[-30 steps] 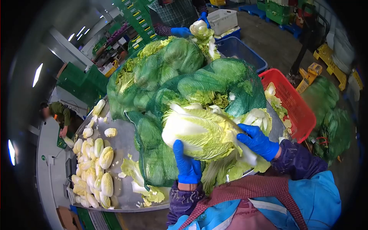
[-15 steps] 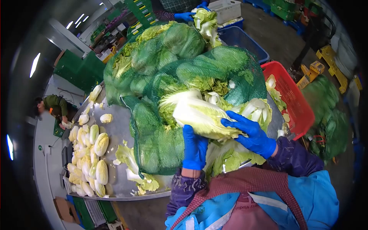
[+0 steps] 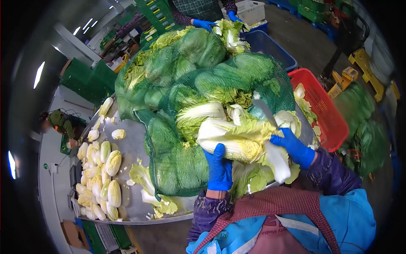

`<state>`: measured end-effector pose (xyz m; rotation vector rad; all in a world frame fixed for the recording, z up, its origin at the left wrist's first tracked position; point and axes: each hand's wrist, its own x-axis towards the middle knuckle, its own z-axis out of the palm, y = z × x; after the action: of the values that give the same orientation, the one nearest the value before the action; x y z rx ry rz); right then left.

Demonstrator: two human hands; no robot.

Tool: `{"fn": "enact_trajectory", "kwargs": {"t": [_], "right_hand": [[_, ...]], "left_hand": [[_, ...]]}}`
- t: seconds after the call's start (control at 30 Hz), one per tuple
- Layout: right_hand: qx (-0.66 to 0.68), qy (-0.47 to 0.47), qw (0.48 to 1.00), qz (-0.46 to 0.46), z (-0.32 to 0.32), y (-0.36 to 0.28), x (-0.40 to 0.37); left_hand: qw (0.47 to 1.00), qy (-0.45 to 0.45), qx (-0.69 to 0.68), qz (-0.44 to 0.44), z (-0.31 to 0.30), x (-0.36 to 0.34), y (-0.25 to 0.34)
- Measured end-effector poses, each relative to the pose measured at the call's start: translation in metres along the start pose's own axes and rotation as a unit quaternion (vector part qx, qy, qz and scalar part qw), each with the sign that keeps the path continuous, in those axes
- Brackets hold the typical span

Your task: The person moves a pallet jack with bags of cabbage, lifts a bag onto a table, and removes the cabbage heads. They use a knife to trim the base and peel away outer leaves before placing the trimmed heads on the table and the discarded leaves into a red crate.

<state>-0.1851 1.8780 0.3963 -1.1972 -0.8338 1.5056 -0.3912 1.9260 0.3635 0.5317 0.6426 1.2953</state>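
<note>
My left hand (image 3: 219, 167) is closed around the underside of a Chinese cabbage (image 3: 237, 142), its thumb pressed on the near side. The pale base points left and the yellow inner leaves show. My right hand (image 3: 294, 148) is at the leafy end, closed on a knife whose grey blade (image 3: 267, 112) points up and away; its handle is hidden. A loosened outer leaf (image 3: 277, 163) hangs between the cabbage and my right hand. Behind lie another Chinese cabbage (image 3: 203, 113) and green mesh sacks (image 3: 177, 169) full of cabbages.
Several trimmed cabbages (image 3: 112, 163) lie on the metal table (image 3: 135, 148) at left. A red crate (image 3: 323, 110) with leaves stands at right, a blue crate (image 3: 270, 46) behind. Across the table, a co-worker's gloved hands (image 3: 205, 24) handle a cabbage. Another person (image 3: 63, 122) bends at far left.
Outer leaves have been pulled away from the cabbage, and its yellow inside now shows. My right hand has moved right, and a knife blade has come into view. The co-worker has leaned in.
</note>
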Motion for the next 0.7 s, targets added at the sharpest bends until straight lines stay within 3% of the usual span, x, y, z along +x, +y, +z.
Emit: {"fn": "enact_trajectory", "kwargs": {"t": [0.07, 0.13, 0.17, 0.27, 0.3, 0.33, 0.37, 0.4, 0.43, 0.47, 0.5, 0.53, 0.7], "right_hand": [[-0.012, 0.008, 0.999, -0.04, -0.012, 0.011, 0.01], [0.115, 0.045, 0.992, 0.016, -0.021, 0.005, 0.008], [0.146, 0.077, 0.986, -0.013, -0.026, 0.0, 0.01], [0.06, 0.179, 0.974, -0.128, -0.081, 0.017, 0.036], [-0.18, 0.186, 0.955, -0.145, -0.094, 0.016, 0.035], [-0.412, 0.181, 0.88, -0.152, -0.103, 0.015, 0.034], [-0.412, 0.133, 0.865, -0.252, -0.076, 0.002, 0.024], [-0.341, 0.056, 0.919, -0.189, -0.047, -0.017, 0.014], [-0.346, -0.007, 0.931, -0.115, -0.022, -0.027, 0.008], [-0.351, -0.09, 0.91, -0.201, -0.008, -0.016, 0.011], [-0.353, -0.119, 0.906, -0.202, 0.011, -0.018, 0.007], [-0.398, -0.107, 0.882, -0.227, 0.022, -0.013, 0.008], [-0.302, -0.125, 0.936, -0.13, 0.004, -0.005, 0.027]], "left_hand": [[1.0, 0.014, 0.02, 0.013, 0.0, -0.003, -0.004], [0.998, 0.046, -0.027, -0.027, -0.008, 0.0, -0.009], [0.992, 0.04, -0.109, -0.049, -0.018, -0.002, -0.009], [0.994, 0.013, -0.079, -0.078, -0.016, -0.009, 0.012], [0.994, 0.013, -0.079, -0.08, -0.02, -0.008, 0.016], [0.99, 0.007, -0.093, -0.104, -0.027, -0.005, 0.015], [0.986, 0.001, -0.108, -0.131, -0.032, -0.003, 0.011], [0.985, 0.002, -0.106, -0.139, -0.037, 0.0, 0.001], [0.998, -0.021, -0.024, -0.063, -0.04, 0.004, -0.014], [0.997, -0.046, 0.059, 0.014, -0.041, 0.008, -0.024], [0.989, -0.078, 0.125, 0.032, -0.037, 0.013, -0.029], [0.98, -0.098, 0.155, 0.084, -0.016, 0.008, -0.026], [0.948, -0.093, 0.293, 0.082, 0.003, -0.009, -0.004]]}}
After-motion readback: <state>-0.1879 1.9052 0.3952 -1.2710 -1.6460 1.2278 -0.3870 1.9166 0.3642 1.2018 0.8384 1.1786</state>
